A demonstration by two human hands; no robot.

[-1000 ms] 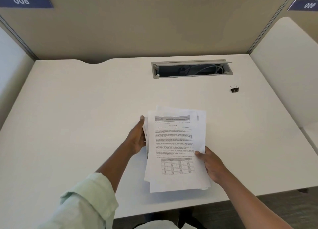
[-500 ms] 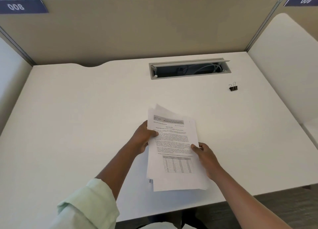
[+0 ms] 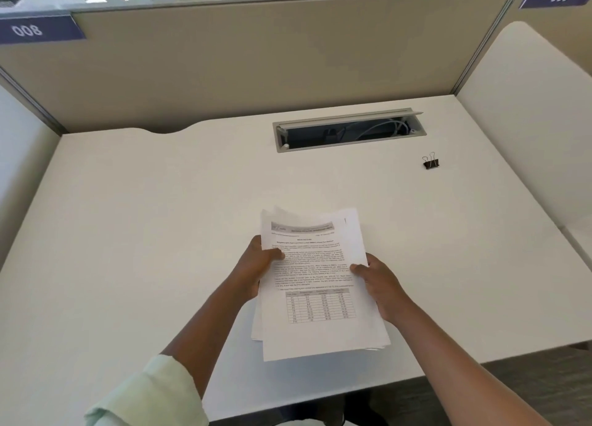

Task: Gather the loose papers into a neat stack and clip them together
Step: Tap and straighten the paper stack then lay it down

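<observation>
Left hand (image 3: 256, 265) grips the papers (image 3: 315, 284) at their left edge, thumb on top, fingers curled under; right hand (image 3: 381, 284) does the same at the right edge, w/ thumb pressing the top sheet. Both closed on the pile, prob so sheets can be squared from both sides. Papers sit over the desk (image 3: 128, 233) near its front edge, not yet neat: corners fan out at top & bottom. Can't tell if the pile rests on the desk or is lifted. Clip (image 3: 431, 163) lies well apart, far right, near the cable tray (image 3: 349, 131), untouched, so clipping comes after aligning
</observation>
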